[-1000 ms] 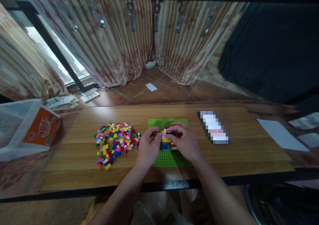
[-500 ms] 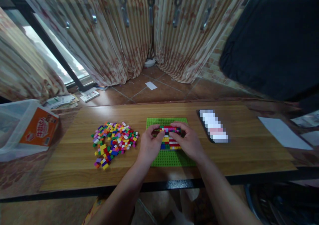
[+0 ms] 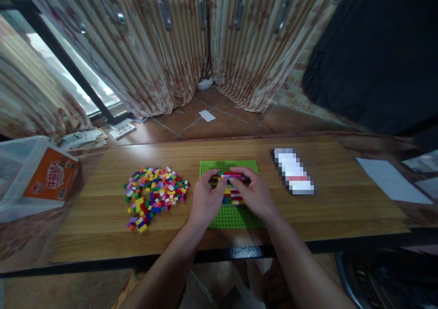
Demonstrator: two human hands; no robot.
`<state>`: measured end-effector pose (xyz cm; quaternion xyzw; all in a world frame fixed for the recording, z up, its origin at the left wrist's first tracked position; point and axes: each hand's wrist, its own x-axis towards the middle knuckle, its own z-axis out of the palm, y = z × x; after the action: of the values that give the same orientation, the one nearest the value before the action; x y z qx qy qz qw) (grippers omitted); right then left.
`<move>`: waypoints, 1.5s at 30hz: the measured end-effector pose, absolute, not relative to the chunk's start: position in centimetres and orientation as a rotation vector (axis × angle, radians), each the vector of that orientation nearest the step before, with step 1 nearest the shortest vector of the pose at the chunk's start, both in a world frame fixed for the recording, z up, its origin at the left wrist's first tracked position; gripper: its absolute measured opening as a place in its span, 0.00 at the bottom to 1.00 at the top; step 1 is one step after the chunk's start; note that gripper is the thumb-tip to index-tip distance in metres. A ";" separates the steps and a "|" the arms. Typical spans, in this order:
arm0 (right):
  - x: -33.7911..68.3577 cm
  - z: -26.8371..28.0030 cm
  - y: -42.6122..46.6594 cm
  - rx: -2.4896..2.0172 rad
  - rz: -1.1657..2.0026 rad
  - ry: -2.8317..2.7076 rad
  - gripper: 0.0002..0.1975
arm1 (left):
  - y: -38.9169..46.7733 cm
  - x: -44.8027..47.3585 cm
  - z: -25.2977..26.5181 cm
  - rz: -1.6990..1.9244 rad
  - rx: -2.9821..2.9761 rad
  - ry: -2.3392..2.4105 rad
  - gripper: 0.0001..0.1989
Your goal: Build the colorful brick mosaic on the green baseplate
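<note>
A block of stacked toy bricks (image 3: 235, 197) in red, white, yellow, blue and green stands on the green baseplate (image 3: 236, 220). Its top row shows red and pink between my fingers. My left hand (image 3: 207, 197) is closed on the left end of that row, thumb on the near side and fingers behind. From the right, my right hand (image 3: 256, 194) grips the same row, its thumb close to the left thumb. The fingers cover both ends of the bricks and part of the front face.
A heap of loose coloured bricks (image 3: 155, 192) lies left of the baseplate on the wooden table (image 3: 102, 236). To the right is a phone (image 3: 293, 172) with a blurred screen. A clear plastic bin (image 3: 20, 199) with an orange label stands off the left end, and white paper (image 3: 392, 179) lies off the right.
My right hand has shifted slightly left along the top row, its thumb nearer the left thumb. The left hand keeps its hold. The camera view has tilted a little.
</note>
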<state>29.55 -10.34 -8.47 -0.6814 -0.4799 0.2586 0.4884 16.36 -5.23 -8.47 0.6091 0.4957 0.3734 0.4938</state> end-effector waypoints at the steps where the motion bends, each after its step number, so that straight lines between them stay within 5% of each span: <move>1: 29.5 -8.5 -10.3 -1.652 0.640 -1.161 0.14 | -5.2 16.4 -8.5 0.905 1.483 1.205 0.14; 28: 29.8 -8.0 -10.7 -1.773 0.738 -1.120 0.22 | -5.9 15.1 -7.7 0.892 1.500 1.220 0.14; 37: 30.9 -8.4 -10.7 -1.839 0.367 -1.056 0.19 | -1.9 4.3 -5.0 0.805 1.750 1.202 0.05; 45: 30.4 -8.2 -10.7 -1.764 0.259 -0.984 0.13 | -1.7 -3.4 -4.4 0.440 1.893 1.690 0.10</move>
<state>30.44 -10.71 -8.17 -0.7372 -0.4114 0.1082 0.5249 -3.36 -1.69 -4.45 0.7058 0.6300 0.1640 0.2792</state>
